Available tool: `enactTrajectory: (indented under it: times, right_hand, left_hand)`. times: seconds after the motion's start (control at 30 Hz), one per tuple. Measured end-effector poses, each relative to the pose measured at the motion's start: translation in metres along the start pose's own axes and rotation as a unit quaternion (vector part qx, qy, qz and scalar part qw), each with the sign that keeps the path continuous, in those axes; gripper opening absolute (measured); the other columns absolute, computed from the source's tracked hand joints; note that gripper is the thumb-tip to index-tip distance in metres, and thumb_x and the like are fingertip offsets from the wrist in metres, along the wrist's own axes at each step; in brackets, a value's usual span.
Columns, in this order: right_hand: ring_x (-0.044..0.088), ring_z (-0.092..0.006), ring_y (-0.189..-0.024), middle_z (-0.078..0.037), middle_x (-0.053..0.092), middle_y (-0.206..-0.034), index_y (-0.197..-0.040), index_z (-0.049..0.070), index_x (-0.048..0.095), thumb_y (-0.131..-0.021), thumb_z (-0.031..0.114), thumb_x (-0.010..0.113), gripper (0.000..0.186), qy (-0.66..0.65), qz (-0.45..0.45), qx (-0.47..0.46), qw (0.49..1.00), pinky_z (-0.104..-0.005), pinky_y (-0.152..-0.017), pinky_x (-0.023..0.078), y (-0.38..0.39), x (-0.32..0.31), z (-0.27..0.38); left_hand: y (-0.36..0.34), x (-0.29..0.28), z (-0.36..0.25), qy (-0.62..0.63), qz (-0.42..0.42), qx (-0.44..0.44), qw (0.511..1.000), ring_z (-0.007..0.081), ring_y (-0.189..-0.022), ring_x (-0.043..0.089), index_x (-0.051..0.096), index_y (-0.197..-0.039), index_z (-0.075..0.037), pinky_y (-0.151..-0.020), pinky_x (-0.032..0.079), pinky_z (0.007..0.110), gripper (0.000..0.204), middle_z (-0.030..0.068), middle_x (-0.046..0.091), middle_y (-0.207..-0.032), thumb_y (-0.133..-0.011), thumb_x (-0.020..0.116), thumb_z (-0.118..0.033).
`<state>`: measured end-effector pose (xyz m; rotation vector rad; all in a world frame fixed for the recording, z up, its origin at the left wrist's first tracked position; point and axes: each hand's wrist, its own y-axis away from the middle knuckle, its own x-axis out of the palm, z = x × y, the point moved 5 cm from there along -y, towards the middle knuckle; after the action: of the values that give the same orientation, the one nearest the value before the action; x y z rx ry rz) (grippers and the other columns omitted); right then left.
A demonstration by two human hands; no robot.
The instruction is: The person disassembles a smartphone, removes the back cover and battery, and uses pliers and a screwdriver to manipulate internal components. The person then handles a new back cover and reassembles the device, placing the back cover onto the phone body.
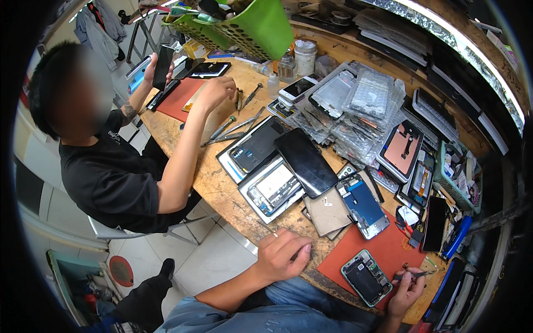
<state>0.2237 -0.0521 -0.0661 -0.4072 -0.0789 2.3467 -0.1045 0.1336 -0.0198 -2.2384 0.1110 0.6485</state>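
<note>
My left hand (282, 256), a ring on one finger, rests by the near table edge. Its fingers are curled in a loose fist, and I see nothing held in it. Low on the right, my right hand (406, 289) pinches a slim dark tool (420, 275); its exact kind is too small to tell. Just left of that hand, an opened phone housing (365, 280) with green edges lies on a red mat (343, 261), its battery and circuit board showing. Above it, a detached phone screen (363, 208) lies with its blue back up.
Left of the screen lie a large black phone (306, 163) and opened phones in white trays (271, 188). Bagged parts (366, 94) pile up behind. A green basket (458, 177) stands right. A co-worker (119, 161) holds a phone (162, 67) across the table's left side.
</note>
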Motion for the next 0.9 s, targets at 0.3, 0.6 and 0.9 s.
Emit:
enactTrajectory:
  times: [0.3,0.6,0.9]
  right_hand:
    - [0.062,-0.0113,-0.068,-0.007,0.064,-0.09,-0.129,0.001,0.052,-0.117,0.021,0.048,0.024,-0.06,-0.046,0.007,0.997,-0.0248,-0.062,0.049,-0.0055,-0.0003,0.0037]
    - [0.062,-0.0101,-0.07,-0.006,0.064,-0.091,-0.125,0.002,0.055,-0.117,0.022,0.05,0.022,-0.047,-0.013,0.013,0.999,-0.0247,-0.064,0.049,-0.004,0.0002,0.0011]
    - [0.061,-0.0093,-0.07,-0.005,0.065,-0.091,-0.122,0.002,0.057,-0.116,0.02,0.051,0.02,-0.019,-0.005,0.005,1.0,-0.0239,-0.065,0.048,-0.004,0.0033,0.0044]
  left_hand:
    - [0.0005,0.0015,0.0005,0.001,0.0,0.005,1.0,0.022,-0.065,0.066,0.077,-0.093,-0.005,-0.055,0.05,0.033,0.013,0.0066,0.068,-0.079,-0.081,0.077,-0.002]
    - [-0.0004,0.0007,0.0,-0.003,-0.003,0.009,1.0,0.0223,-0.065,0.066,0.077,-0.093,-0.004,-0.055,0.05,0.033,0.013,0.0068,0.068,-0.078,-0.08,0.077,-0.001]
    - [-0.0013,0.0001,-0.0003,0.0,0.0,0.007,1.0,0.0224,-0.064,0.066,0.077,-0.093,-0.004,-0.055,0.05,0.033,0.014,0.007,0.068,-0.079,-0.079,0.077,-0.001]
